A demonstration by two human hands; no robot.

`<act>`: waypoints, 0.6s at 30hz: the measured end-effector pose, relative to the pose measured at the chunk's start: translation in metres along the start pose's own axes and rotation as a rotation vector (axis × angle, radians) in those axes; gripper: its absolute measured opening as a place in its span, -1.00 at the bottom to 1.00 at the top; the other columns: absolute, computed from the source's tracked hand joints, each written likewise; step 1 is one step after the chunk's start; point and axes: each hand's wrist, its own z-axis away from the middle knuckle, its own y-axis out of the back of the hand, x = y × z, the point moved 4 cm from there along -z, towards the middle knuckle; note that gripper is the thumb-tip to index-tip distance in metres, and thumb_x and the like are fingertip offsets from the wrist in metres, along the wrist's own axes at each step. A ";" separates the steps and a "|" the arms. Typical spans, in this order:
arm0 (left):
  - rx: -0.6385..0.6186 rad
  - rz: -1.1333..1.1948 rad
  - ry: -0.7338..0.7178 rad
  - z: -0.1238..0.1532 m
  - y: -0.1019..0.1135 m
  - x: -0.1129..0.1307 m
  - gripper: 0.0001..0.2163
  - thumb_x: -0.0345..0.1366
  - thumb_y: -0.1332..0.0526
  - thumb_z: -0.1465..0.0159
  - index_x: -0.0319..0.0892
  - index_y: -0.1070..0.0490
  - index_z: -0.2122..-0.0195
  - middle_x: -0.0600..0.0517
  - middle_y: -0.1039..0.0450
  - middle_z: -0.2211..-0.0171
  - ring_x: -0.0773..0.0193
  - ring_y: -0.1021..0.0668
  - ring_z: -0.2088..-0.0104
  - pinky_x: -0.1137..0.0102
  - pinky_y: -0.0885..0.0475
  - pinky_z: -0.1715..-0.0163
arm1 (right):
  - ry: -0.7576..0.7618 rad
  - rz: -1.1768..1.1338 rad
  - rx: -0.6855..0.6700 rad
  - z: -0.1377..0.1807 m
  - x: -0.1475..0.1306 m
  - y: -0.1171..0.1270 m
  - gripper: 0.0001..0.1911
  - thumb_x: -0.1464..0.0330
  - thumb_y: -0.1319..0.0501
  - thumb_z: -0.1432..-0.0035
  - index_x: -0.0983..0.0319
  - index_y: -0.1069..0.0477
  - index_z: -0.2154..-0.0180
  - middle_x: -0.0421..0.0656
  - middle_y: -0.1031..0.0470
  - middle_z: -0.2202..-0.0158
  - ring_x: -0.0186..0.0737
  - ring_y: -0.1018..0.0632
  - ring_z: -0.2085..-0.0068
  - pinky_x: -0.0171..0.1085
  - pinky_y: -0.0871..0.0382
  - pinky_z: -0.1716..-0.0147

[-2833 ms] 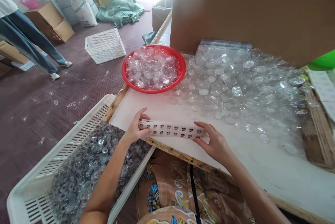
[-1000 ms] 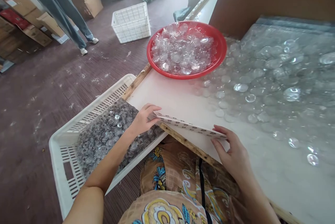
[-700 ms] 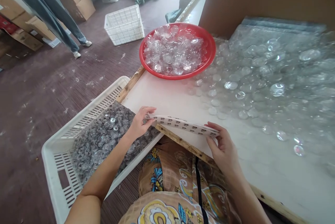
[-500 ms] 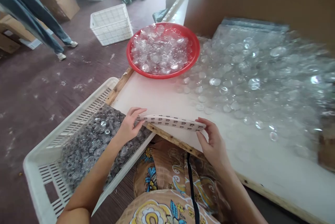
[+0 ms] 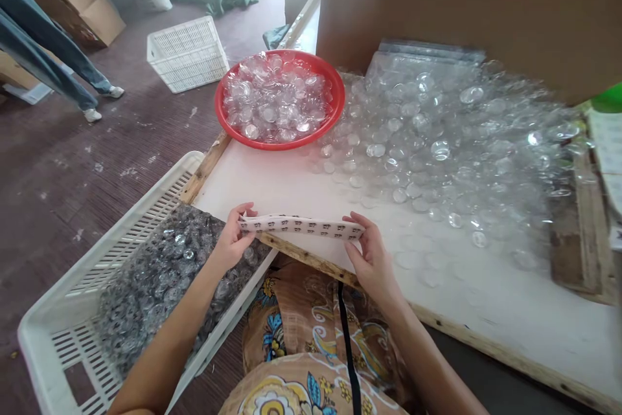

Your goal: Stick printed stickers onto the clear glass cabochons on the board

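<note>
White and thin, a flexible strip [image 5: 311, 227] printed with rows of small dark figures spans our two hands just above a wooden edging [image 5: 301, 254]. Our left hand [image 5: 230, 241] pinches one end and our right hand [image 5: 373, 261] the other, apparently to keep it stretched between us. Left of the grip, a slotted plastic crate [image 5: 43, 324] holds glossy, dark-flecked pieces [image 5: 160, 279], perhaps set close for easy reach. Beyond the grip, a round red basin [image 5: 282, 145] brims with clear discs [image 5: 272, 104]; farther right, a shiny transparent heap [image 5: 437, 143] spreads across the smooth white table [image 5: 272, 179]

Marks [image 5: 298, 223] on the strip [image 5: 318, 228] are illegibly small, and the left edge crops a standing person [image 5: 53, 38].
</note>
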 end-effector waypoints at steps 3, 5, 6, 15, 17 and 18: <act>0.007 -0.091 -0.024 0.001 -0.003 0.004 -0.58 -0.34 -0.14 -0.27 -0.09 -0.14 -0.16 -0.05 -0.25 0.10 0.15 -0.41 0.00 0.28 -0.36 0.02 | -0.008 0.121 0.017 -0.001 -0.003 0.002 -0.57 0.38 -0.05 -0.24 0.20 -0.20 -0.15 0.01 -0.41 -0.04 -0.09 -0.46 -0.01 -0.02 -0.35 -0.02; 0.048 -0.176 -0.046 0.002 -0.004 0.007 -0.62 -0.34 -0.10 -0.31 -0.11 -0.14 -0.15 -0.04 -0.25 0.14 0.19 -0.42 0.11 0.30 -0.37 0.09 | -0.021 0.203 0.047 -0.001 -0.006 0.006 -0.66 0.37 -0.02 -0.25 0.21 -0.32 -0.04 -0.02 -0.48 0.07 -0.11 -0.50 0.12 -0.06 -0.41 0.10; 0.070 -0.212 -0.062 0.002 -0.005 0.010 -0.63 -0.33 -0.09 -0.32 -0.11 -0.15 -0.15 -0.04 -0.25 0.15 0.21 -0.42 0.16 0.31 -0.38 0.11 | -0.017 0.233 0.060 -0.002 -0.008 0.008 -0.69 0.36 -0.01 -0.25 0.21 -0.36 0.01 -0.03 -0.49 0.11 -0.11 -0.50 0.16 -0.08 -0.41 0.14; 0.064 -0.454 -0.263 0.005 -0.006 0.020 -0.68 -0.45 -0.07 -0.32 -0.13 -0.20 -0.10 -0.07 -0.27 0.12 0.17 -0.42 0.12 0.27 -0.37 0.09 | 0.133 0.443 0.075 -0.002 -0.013 0.014 -0.70 0.45 0.00 -0.21 0.19 -0.40 0.08 -0.03 -0.48 0.12 -0.08 -0.51 0.10 -0.13 -0.40 0.16; 0.059 -0.503 -0.280 0.005 -0.005 0.022 -0.72 -0.45 -0.07 -0.32 -0.13 -0.23 -0.05 -0.09 -0.28 0.11 0.14 -0.42 0.11 0.25 -0.38 0.09 | 0.182 0.508 0.063 -0.001 -0.018 0.014 -0.68 0.46 -0.02 -0.22 0.20 -0.38 0.03 -0.02 -0.45 0.12 -0.06 -0.49 0.09 -0.11 -0.40 0.14; 0.057 -0.519 -0.284 0.005 -0.005 0.023 -0.73 -0.45 -0.07 -0.33 -0.13 -0.24 -0.04 -0.09 -0.28 0.10 0.14 -0.42 0.11 0.25 -0.39 0.10 | 0.214 0.563 0.058 -0.001 -0.022 0.014 -0.68 0.46 -0.03 -0.22 0.20 -0.38 0.02 0.00 -0.44 0.11 -0.04 -0.48 0.07 -0.08 -0.39 0.12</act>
